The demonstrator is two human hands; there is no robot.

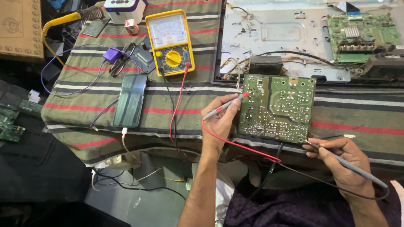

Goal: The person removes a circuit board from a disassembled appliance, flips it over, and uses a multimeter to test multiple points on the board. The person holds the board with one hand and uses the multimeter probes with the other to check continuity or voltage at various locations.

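Hands [279, 139] over striped cloth [377, 115], dark cluttered floor [36, 186] left.

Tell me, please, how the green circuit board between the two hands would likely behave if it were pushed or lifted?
The green circuit board looks flat and rigid, so it would probably lift as one stiff piece. It seems light, and may slide easily on the striped cloth. Its near edge sits close to the table edge, so a push toward the person could tip it off.
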